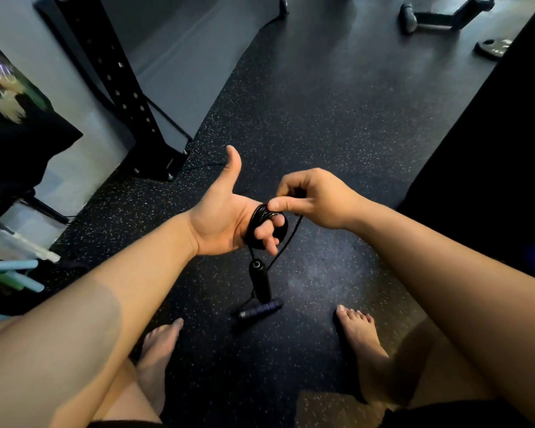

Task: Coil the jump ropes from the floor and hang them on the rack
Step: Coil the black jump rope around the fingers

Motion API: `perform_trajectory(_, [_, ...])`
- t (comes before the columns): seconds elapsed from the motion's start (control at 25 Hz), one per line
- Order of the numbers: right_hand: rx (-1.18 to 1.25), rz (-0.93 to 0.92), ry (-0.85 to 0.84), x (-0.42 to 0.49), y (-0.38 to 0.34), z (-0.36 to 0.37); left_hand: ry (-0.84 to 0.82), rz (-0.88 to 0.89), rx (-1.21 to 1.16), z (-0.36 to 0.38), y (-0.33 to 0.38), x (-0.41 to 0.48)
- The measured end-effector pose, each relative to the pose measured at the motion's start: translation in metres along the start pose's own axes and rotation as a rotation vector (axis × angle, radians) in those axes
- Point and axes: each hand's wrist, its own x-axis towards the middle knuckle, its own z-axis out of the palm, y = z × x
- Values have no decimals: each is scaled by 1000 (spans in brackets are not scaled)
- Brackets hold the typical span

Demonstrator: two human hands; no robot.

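The left grip (223,220) is holding the rope (254,220) coiled round its curled fingers; the right grip (309,199) is pinching a strand.

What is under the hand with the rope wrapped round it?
Below the left hand, one black handle dangles from the coiled rope; a second handle shows lower, against the speckled floor. The hand covers part of the coil.

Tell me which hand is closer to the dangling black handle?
Left. The left hand, wrapped in rope, sits just above the black handle; the right hand pinches rope higher, off to the right.
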Motion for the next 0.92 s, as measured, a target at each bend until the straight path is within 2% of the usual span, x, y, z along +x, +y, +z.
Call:
perform_trajectory(0.16, [60,110,-61,-5,14,13,-56,60,-61,2,3,-5])
perform_trajectory(0.32, [198,179,-75,-9,13,24,-2,156,-202,3,8,-11])
perform_trajectory(0.4, [162,306,-197,-10,18,31,62,255,-370,2,13,-16])
perform_trajectory(0.48, [4,441,-422,-15,28,39,139,382,-527,-3,18,-21])
perform_trajectory(0.56, [-172,470,-558,-19,33,45,215,479,-635,-8,20,-22])
perform_trajectory(0.76, [-280,294,-440,-13,8,46,507,676,-612,-16,19,-11])
perform_trajectory(0.84, [-257,246,-415,-12,-1,47,610,637,-647,-19,18,-9])
perform_trajectory(0.92, [-201,246,-415,-14,-5,47,642,560,-658,-22,18,-12])
